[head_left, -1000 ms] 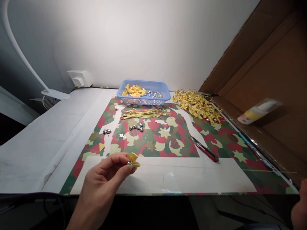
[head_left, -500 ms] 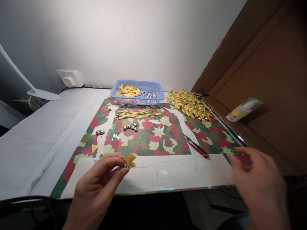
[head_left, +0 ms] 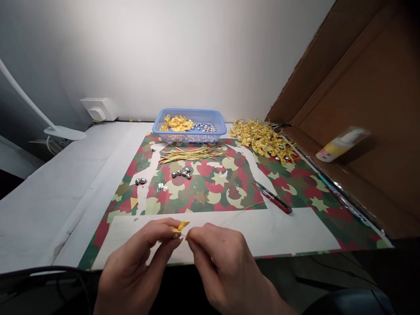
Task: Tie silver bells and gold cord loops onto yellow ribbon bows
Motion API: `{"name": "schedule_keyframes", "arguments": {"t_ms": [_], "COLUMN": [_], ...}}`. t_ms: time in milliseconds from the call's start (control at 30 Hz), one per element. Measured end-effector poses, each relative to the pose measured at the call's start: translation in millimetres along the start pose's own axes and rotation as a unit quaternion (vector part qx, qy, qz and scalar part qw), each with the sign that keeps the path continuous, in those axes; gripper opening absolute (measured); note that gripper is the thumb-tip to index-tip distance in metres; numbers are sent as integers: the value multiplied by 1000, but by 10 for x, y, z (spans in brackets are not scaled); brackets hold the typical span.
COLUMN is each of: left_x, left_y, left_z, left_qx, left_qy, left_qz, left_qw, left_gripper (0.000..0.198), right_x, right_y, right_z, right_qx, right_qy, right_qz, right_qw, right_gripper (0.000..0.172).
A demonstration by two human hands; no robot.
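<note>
Near the table's front edge, my left hand pinches a small yellow flower between thumb and fingers. A silver bead sits just under its petals. Close beside it on the right, my right hand is closed in a pinch on a thin yellow cord that comes from the flower. A length of this cord seems to trail up and right across the white strip. Beyond the hands lie several silver beads and a bundle of yellow cords.
A blue basket holds yellow flowers and silver beads. To its right is a heap of finished-looking yellow flowers. Red-handled scissors lie at centre right. A bottle lies by the cardboard wall. Two beads sit at left.
My right hand has moved left from the table's right side to the flower and now pinches the cord. My left hand still holds the flower. The view has shifted slightly.
</note>
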State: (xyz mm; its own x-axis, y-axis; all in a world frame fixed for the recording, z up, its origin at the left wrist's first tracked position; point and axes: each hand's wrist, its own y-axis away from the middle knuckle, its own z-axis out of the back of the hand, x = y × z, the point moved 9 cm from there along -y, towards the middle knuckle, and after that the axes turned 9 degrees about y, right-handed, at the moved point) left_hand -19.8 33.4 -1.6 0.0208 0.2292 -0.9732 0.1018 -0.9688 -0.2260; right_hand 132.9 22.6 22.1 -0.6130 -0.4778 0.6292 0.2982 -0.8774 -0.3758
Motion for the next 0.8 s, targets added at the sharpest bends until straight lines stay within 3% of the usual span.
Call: {"name": "schedule_keyframes", "arguments": {"t_ms": [133, 367, 433, 500, 633, 800], "left_x": [-45, -34, 5, 128, 423, 554], "left_y": [-9, -9, -17, -28, -2, 46], "left_z": [-9, 1, -24, -52, -36, 34], "left_qx": [-2, -11, 5, 38, 101, 90], "left_qy": [-37, 4, 17, 32, 87, 184], "left_qz": [-44, -21, 8, 80, 241, 319], "left_qw": [998, 1000, 1000, 996, 961, 925], "left_gripper": [21, 15, 12, 5, 13, 20], "right_x": [42, 11, -25, -81, -307, -661], "right_y": [105, 234, 199, 178, 236, 448], "right_z": [38, 218, 306, 448, 876, 1632], "right_qx": [-35, -82, -95, -132, -224, -304], "right_qy": [22, 67, 103, 157, 311, 502], "right_qz": [16, 16, 21, 34, 27, -11], "right_qw": [999, 994, 990, 978, 923, 810], "right_gripper": [22, 23, 22, 20, 14, 6]}}
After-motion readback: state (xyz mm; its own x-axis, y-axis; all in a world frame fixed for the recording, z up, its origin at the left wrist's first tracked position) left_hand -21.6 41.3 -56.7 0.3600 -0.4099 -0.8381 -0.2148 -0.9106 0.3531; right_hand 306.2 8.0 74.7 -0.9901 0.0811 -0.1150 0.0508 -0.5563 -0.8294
